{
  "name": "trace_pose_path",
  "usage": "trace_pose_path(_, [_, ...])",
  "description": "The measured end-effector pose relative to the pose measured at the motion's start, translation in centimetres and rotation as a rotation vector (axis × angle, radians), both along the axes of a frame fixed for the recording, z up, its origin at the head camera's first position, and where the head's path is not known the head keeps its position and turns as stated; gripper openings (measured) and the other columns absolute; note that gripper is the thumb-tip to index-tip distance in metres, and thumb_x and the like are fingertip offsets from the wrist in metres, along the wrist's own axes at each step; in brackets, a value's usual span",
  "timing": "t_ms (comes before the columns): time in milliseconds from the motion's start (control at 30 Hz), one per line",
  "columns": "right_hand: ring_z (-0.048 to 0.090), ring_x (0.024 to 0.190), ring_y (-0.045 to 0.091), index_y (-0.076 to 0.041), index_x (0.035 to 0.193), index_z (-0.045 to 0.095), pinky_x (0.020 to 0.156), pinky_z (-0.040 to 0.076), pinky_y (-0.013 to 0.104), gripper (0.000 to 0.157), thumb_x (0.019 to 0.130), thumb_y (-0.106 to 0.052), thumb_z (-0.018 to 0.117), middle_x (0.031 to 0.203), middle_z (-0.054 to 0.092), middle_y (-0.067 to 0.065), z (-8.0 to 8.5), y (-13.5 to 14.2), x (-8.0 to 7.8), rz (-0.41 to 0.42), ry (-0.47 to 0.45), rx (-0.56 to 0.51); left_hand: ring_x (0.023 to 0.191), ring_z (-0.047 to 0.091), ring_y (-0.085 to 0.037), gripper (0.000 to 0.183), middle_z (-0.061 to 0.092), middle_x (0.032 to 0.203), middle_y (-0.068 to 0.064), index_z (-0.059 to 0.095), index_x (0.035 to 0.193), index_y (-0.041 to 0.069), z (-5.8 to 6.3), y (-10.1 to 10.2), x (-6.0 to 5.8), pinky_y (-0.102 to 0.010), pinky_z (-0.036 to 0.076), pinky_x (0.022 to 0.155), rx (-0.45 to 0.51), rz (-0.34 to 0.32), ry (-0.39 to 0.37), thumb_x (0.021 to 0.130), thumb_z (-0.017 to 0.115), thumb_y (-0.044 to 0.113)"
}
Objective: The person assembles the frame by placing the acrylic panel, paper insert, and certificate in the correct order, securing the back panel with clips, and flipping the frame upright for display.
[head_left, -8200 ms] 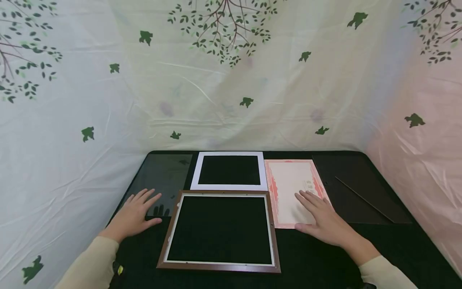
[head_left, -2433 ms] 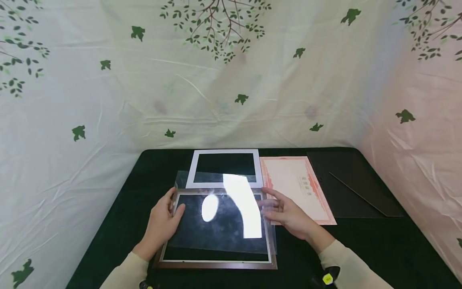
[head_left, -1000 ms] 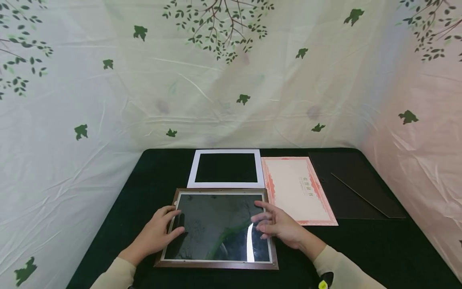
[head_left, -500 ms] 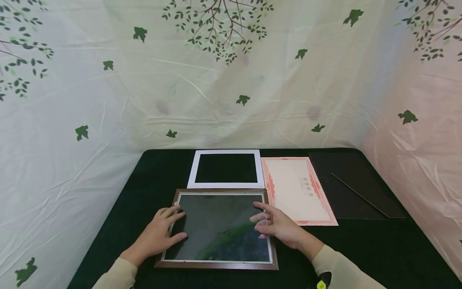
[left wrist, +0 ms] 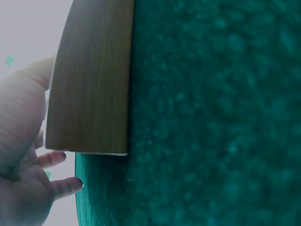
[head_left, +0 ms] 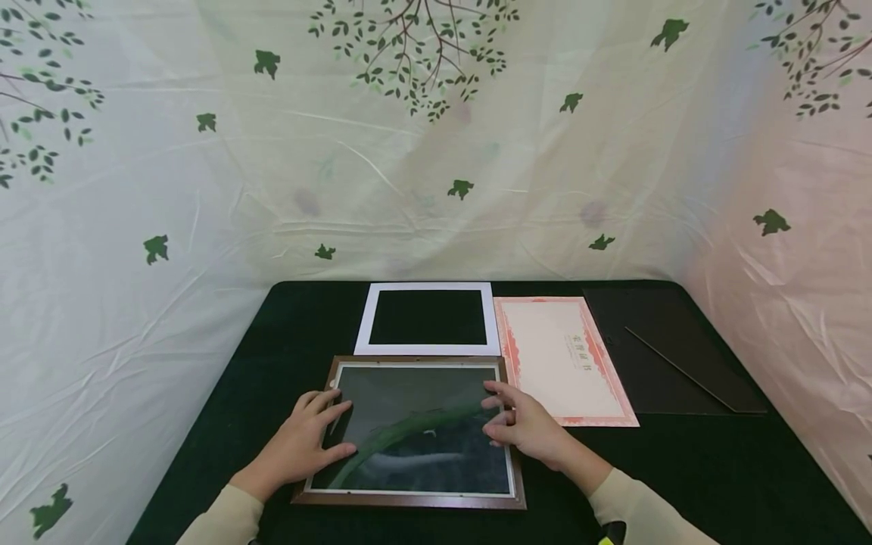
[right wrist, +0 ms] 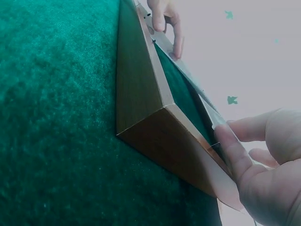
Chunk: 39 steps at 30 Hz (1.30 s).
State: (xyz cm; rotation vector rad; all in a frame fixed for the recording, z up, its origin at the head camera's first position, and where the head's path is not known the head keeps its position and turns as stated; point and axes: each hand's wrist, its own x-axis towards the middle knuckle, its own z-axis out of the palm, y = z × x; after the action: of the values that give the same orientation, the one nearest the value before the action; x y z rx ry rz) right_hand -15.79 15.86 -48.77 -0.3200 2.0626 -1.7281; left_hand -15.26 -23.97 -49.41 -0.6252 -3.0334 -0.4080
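Nearest, the brown frame (head_left: 409, 499) lies flat on the worktop (head_left: 555, 511). Above its opening, the clear pane (head_left: 422, 458) spans between the hands: the right hand's (head_left: 527, 428) grip pinches one raised edge, likely to settle it gently; the left hand (head_left: 309, 439), fingers apart, touches the opposite side, probably steadying it. Beyond, the certificate (head_left: 552, 356), white mat (head_left: 427, 350) and black board (head_left: 681, 325) sit side by side, presumably for ready reach.

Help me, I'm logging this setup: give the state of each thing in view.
Brown frame: lying flat on the table.
Clear sheet: over the frame's opening; whether fully seated, I can't tell.
White mat: flat, its window open.
Red-bordered paper: flat, printed side up.
Dark board: flat.
Thin strip: slanting across the board; whether loose, unclear.
Backdrop: hanging, wrinkled.
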Motion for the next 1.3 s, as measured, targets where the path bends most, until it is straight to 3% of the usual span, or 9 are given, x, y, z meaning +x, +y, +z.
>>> trace_pose_path(300, [0.065,0.090,0.026,-0.005,0.150,0.028,0.072,0.057,0.037,0.077,0.086,-0.006,0.072,0.130,0.050,0.019,-0.1,-0.1,0.0,-0.004,0.036,0.033,0.128,0.036,-0.035,0.082,0.043,0.144,-0.011,0.058,0.134,0.016,0.0,0.1,0.0,-0.056,0.044,0.094,-0.005,-0.004,0.001,0.072,0.069,0.068])
trace_pose_path(367, [0.065,0.085,0.022,-0.006,0.149,0.030,0.069,0.057,0.034,0.076,0.085,-0.008,0.073,0.130,0.052,0.017,-0.2,0.0,0.0,-0.003,0.109,0.104,0.128,0.036,-0.035,0.083,0.043,0.144,-0.011,0.058,0.134,0.016,0.0,0.0,0.1,-0.056,0.044,0.094,-0.004,0.001,-0.009,0.071,0.070,0.069])
trace_pose_path(533, [0.056,0.073,0.013,-0.008,0.140,0.047,0.057,0.050,0.024,0.068,0.080,-0.016,0.079,0.119,0.057,0.007,-0.1,0.0,0.2,-0.071,0.414,0.411,0.129,0.034,-0.035,0.085,0.042,0.145,-0.011,0.058,0.135,0.014,0.0,0.0,0.0,-0.057,0.043,0.094,-0.003,0.006,-0.017,0.071,0.069,0.070])
trace_pose_path(633, [0.050,0.076,0.013,-0.008,0.130,0.057,0.058,0.048,0.022,0.059,0.077,-0.018,0.082,0.114,0.055,0.004,0.2,0.0,0.3,-0.109,0.510,0.515,0.129,0.034,-0.035,0.087,0.042,0.145,-0.011,0.057,0.135,0.014,-0.1,0.0,0.0,-0.057,0.043,0.094,-0.002,0.007,-0.017,0.071,0.068,0.071])
trace_pose_path(867, [0.049,0.092,0.014,-0.013,0.122,0.063,0.072,0.050,0.024,0.052,0.076,-0.022,0.084,0.133,0.045,0.008,0.0,0.0,0.7,-0.134,0.490,0.572,0.130,0.033,-0.035,0.091,0.041,0.146,-0.011,0.057,0.135,0.014,-0.1,0.1,0.0,-0.057,0.043,0.094,-0.002,0.014,-0.031,0.070,0.063,0.076])
trace_pose_path(1033, [0.048,0.105,0.021,-0.016,0.123,0.063,0.083,0.051,0.034,0.054,0.074,-0.024,0.085,0.139,0.038,0.011,-0.2,0.1,0.8,-0.177,0.466,0.603,0.131,0.033,-0.035,0.089,0.040,0.147,-0.011,0.056,0.136,0.014,-0.1,0.1,0.1,-0.057,0.043,0.094,0.011,0.014,-0.034,0.071,0.066,0.073])
trace_pose_path(1200, [0.043,0.124,0.031,-0.018,0.129,0.060,0.092,0.049,0.048,0.061,0.074,-0.031,0.084,0.147,0.033,0.013,-0.3,0.5,1.1,-0.136,0.413,0.626,0.133,0.030,-0.036,0.088,0.036,0.149,-0.011,0.056,0.136,0.014,-0.1,0.1,0.2,-0.059,0.042,0.095,0.029,0.029,-0.043,0.070,0.068,0.072])
trace_pose_path(1300, [0.042,0.129,0.034,-0.018,0.133,0.057,0.094,0.047,0.050,0.066,0.075,-0.035,0.083,0.151,0.031,0.014,-0.5,0.7,1.3,-0.098,0.402,0.633,0.134,0.029,-0.039,0.088,0.027,0.153,-0.015,0.055,0.137,0.015,0.0,0.2,0.3,-0.060,0.040,0.095,0.061,0.060,-0.068,0.070,0.069,0.071])
